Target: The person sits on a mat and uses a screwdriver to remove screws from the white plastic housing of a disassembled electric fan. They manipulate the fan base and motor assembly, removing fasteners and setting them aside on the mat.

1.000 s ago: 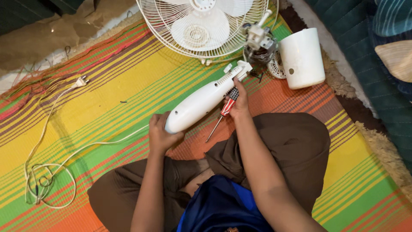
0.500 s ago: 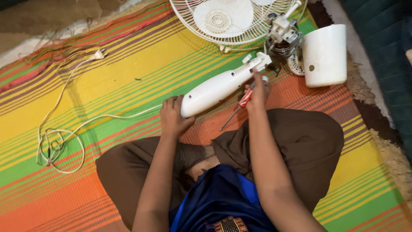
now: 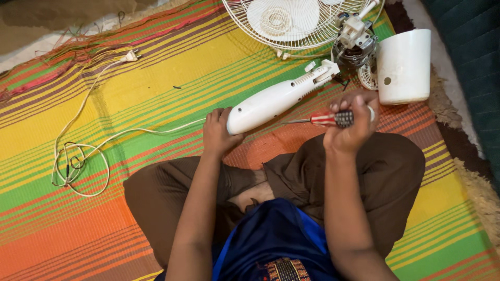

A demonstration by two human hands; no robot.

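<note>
Since half a second ago my right hand [image 3: 350, 122] has lifted off the end of the white fan neck [image 3: 278, 98] and turned the screwdriver [image 3: 328, 119] level, its shaft now pointing toward frame left, just below the neck. That hand is clamped around the red and black handle, right of centre. My left hand [image 3: 219, 130] grips the rounded lower end of the neck at the middle of the frame, fingers closed on it. The neck runs diagonally up right toward the motor [image 3: 354, 39], which sits between the wire fan grille [image 3: 291, 23] at top centre and the white housing [image 3: 403, 65] at upper right. A white cord [image 3: 83, 156] coils at left on the striped mat [image 3: 156, 78].
</note>
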